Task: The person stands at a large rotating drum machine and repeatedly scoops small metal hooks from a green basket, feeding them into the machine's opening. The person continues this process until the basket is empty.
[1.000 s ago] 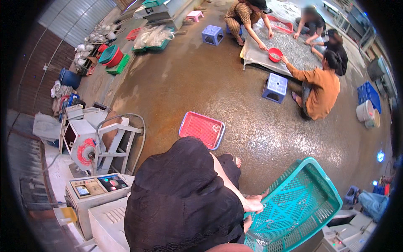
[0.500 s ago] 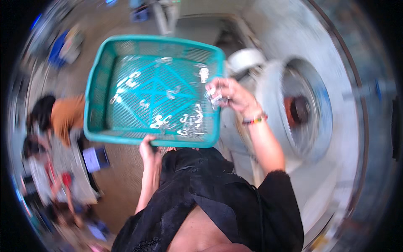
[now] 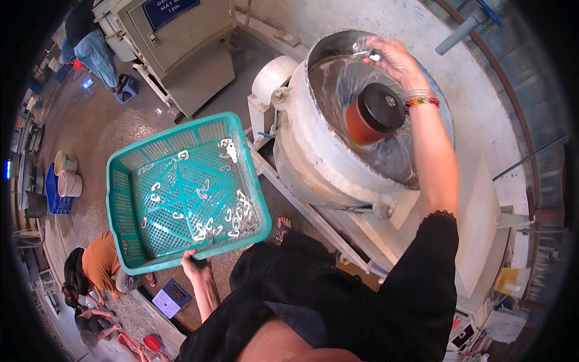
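Observation:
My left hand (image 3: 198,269) grips a teal plastic basket (image 3: 248,166) by its near rim, keeping it up off the floor. Inside, shiny C-shaped metal pieces (image 3: 201,229) lie scattered over the mesh bottom, thickest along the right side. My right hand (image 3: 395,61) is closed around several shiny metal pieces (image 3: 369,50), too bunched to tell apart. It hovers over the far part of a round grey metal tub (image 3: 310,148). Murky, swirling liquid (image 3: 335,90) fills the tub around a central orange post (image 3: 364,125) with a black cap.
A grey metal cabinet (image 3: 181,42) stands beyond the basket. Purple stools (image 3: 171,298) are on the wet floor at left, where people crouch, one in an orange top (image 3: 101,262). White buckets (image 3: 70,183) stand farther left. The tub's frame (image 3: 310,208) runs close to my right leg.
My right hand has moved from the basket's right rim to above the tub, carrying the metal pieces. The basket now sits lower and farther left in view, and the tub shows more fully.

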Motion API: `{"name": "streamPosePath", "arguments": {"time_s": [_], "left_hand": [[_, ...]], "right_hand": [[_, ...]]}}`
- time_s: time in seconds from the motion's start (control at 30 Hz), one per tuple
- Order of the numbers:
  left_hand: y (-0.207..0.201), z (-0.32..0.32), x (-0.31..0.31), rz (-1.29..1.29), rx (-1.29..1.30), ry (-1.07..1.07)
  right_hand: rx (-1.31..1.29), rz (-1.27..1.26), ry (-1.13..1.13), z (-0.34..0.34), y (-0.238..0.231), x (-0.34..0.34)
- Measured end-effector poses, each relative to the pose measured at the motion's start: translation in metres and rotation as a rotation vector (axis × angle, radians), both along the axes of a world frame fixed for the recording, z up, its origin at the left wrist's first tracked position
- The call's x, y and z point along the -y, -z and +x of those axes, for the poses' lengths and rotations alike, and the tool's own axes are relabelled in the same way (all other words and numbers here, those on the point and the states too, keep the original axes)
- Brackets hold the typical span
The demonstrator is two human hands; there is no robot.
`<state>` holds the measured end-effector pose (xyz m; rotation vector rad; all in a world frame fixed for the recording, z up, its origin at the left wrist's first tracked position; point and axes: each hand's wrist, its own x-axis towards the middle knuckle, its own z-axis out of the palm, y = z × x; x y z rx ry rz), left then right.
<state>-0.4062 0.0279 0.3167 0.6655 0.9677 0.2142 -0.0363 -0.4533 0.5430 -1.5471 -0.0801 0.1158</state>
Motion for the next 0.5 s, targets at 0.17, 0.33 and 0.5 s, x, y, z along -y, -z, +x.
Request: {"name": "streamPosePath", "arguments": {"time_s": [0.17,0.33,0.5], "left_hand": [[-0.013,-0.001,0.011,0.029,-0.016,-0.065],[-0.023,0.001,0.024,0.019,-0.03,-0.119],[-0.018,0.001,0.021,-0.009,-0.056,-0.11]], "right_hand": [[-0.267,-0.047,0.246,0.082,0.068,0.067],[-0.346,0.274,0.484,0.087,0.065,0.122],[-0.098,-0.039,0.45,0.045,0.042,0.185]]}}
